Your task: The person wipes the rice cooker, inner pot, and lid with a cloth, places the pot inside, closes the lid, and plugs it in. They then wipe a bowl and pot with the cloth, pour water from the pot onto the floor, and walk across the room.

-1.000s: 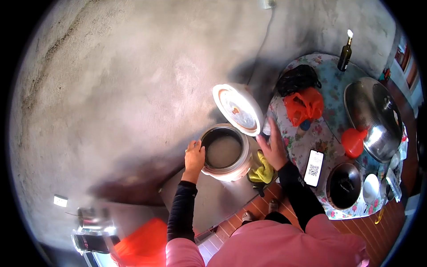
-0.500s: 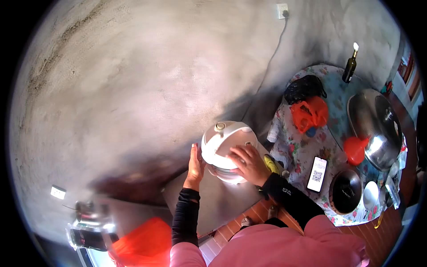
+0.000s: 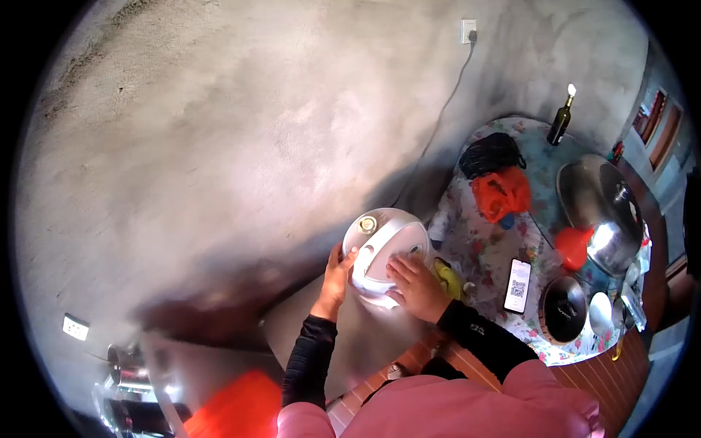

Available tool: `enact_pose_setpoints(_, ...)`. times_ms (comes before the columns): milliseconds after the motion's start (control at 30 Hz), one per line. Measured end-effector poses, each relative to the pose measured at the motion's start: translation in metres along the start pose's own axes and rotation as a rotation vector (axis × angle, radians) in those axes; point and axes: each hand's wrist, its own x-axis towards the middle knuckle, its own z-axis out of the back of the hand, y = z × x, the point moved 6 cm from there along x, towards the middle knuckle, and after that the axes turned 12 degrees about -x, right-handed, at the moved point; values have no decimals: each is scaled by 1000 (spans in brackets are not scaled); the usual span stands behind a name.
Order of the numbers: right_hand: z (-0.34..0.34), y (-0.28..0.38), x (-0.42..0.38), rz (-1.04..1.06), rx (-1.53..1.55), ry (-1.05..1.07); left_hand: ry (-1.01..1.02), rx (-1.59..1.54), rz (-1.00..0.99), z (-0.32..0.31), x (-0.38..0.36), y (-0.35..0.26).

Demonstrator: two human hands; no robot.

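Observation:
A white rice cooker (image 3: 379, 258) with a carry handle across its lid and a round steam vent stands on a low grey table (image 3: 303, 332) against the wall. My left hand (image 3: 336, 285) rests against the cooker's left side, thumb near the lid's edge and fingers apart. My right hand (image 3: 420, 287) lies on the front right of the lid, its fingers stretched out over the surface. Neither hand is wrapped round anything. A yellow object (image 3: 447, 279), not clear in kind, lies just right of the cooker.
On the flowered tablecloth (image 3: 485, 255) at the right are a lit phone (image 3: 518, 286), a dark bowl (image 3: 563, 310), a large metal lid (image 3: 599, 208), a red funnel-like item (image 3: 573, 247), bags and a bottle (image 3: 561, 120). A cord (image 3: 447, 109) runs up to a wall socket (image 3: 469, 31).
The cooker's lid has gone down onto the body; the band showing beneath it earlier is hidden. My hands moved slightly right with it in view, and the camera view has shifted.

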Motion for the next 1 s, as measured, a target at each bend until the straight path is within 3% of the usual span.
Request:
enact_pose_setpoints(133, 4, 2, 3, -7, -4, 7, -4, -79, -41, -8, -7, -7)
enact_pose_setpoints(300, 13, 3, 4, 26, -33, 6, -67, 66, -90, -29, -23, -37)
enact_pose_setpoints(400, 16, -8, 0, 122, 5, 22, 62, 12, -217, -45, -34, -45)
enact_pose_setpoints(433, 10, -22, -2, 161, 235, -11, 110, 16, -229, -44, -37, -40)
enact_pose_setpoints(533, 53, -111, 23, 2, 349, -216, 133, 76, -285, -54, -46, -34)
enact_pose_setpoints(567, 74, -149, 38, -129, 347, -300, 65, 230, -355, -25, -33, -2)
enact_pose_setpoints(600, 95, -188, 53, -263, 347, -384, 36, 88, -300, -50, -46, -18)
enact_pose_setpoints(633, 98, -233, 67, -347, 342, -447, -9, 248, -361, -32, -38, -3)
enact_pose_setpoints(667, 102, -274, 84, -405, 130, -498, -53, 408, -423, -15, -29, 13)
enact_pose_setpoints(700, 107, -310, 102, -406, 24, -537, -76, 70, -372, -57, -44, -21)
enact_pose_setpoints(733, 110, -343, 120, -407, -80, -574, 103, 183, -437, -78, -42, -41)
enact_pose_setpoints(800, 108, -402, 159, -476, -142, -528, 75, -12, -322, -65, -53, -29)
enact_pose_setpoints(900, 115, -459, 211, -515, -103, -454, 76, 179, -309, -65, -50, -31)
enact_pose_setpoints(1000, 124, -505, 254, -615, -82, -544, 58, 287, -348, -71, -40, -37)
